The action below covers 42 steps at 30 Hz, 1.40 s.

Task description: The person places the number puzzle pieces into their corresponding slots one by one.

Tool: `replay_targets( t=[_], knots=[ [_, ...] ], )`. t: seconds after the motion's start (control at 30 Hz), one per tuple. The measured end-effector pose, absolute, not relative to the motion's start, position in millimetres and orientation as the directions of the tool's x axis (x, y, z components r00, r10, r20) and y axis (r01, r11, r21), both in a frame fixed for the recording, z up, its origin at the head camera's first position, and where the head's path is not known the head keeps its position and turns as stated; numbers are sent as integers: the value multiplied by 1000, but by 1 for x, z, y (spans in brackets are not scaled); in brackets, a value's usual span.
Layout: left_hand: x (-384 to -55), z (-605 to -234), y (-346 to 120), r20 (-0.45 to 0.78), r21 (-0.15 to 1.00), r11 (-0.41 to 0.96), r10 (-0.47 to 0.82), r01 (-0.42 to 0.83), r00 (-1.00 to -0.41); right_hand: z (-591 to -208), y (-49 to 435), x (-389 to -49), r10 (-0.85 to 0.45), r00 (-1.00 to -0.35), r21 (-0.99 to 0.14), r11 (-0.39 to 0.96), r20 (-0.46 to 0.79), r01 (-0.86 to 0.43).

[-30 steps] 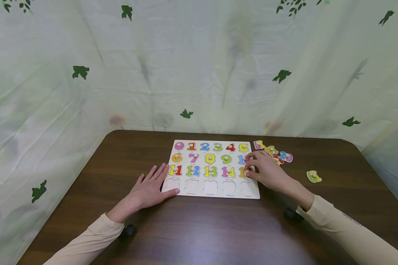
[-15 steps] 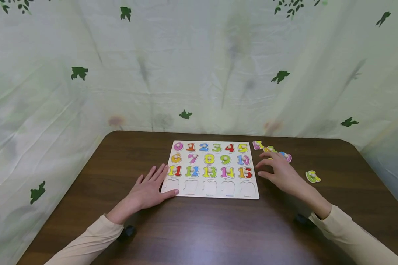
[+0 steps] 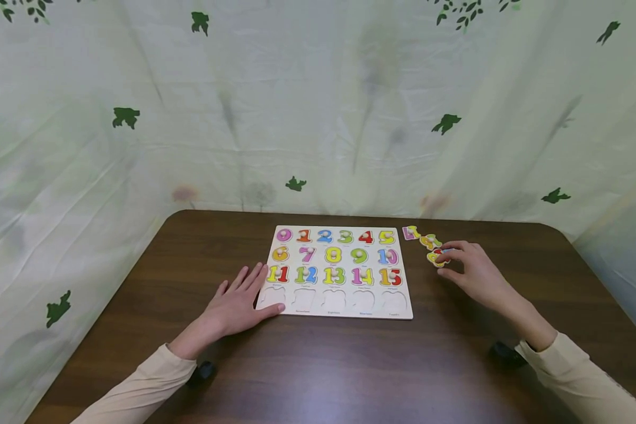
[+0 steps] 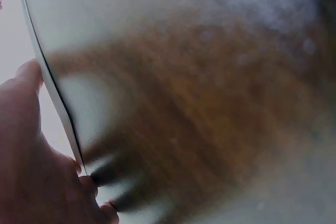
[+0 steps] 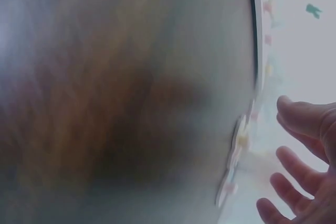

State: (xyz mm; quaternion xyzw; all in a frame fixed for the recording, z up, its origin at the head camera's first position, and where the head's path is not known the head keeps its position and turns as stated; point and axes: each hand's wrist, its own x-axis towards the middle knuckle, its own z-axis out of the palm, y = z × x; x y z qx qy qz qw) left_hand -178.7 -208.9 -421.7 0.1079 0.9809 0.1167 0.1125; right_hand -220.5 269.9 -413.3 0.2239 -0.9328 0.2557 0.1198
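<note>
A white number puzzle board (image 3: pixel 377 300) with knobbed number pieces from 0 to 15 lies on the table; its lowest row holds bare recesses. My left hand (image 3: pixel 238 306) rests flat over the board's left edge, fingers spread. To the right, my right hand (image 3: pixel 479 274) hovers with thumb and fingers parted beside a red-and-yellow number piece (image 3: pixel 434 258), its fingertips right at a partly covered blue piece. In the right wrist view the fingers (image 5: pixel 291 190) are spread with a gap to the thumb, nothing between them.
A pink-and-yellow number piece (image 3: pixel 410 232) and an orange-and-green one (image 3: pixel 430 241) lie beyond the board's upper right corner. The brown wooden table (image 3: pixel 318 377) reaches back to a pale curtain (image 3: pixel 318 118) with green leaf prints.
My right hand has let go of the 15 piece, left in its recess, and moved right to the loose pieces, now covering a green piece. The left hand stays in place.
</note>
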Motion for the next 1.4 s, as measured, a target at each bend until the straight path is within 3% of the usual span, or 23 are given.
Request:
replay_targets(
  t=[0.57,1.0,1.4],
  knots=[
    [-178,-423,-209,-193,260,948,239,186,-952,-401,283,-258,-316,-918,-397,831,241,-390],
    [-182,-433,-213,-186,252,950,234,184,-954,-405,260,-289,-166,-976,-218,956,143,-194],
    [-180,-427,-210,-207,248,952,232,178,-951,-408,252,-301,-145,-984,-243,956,102,-166]
  ],
)
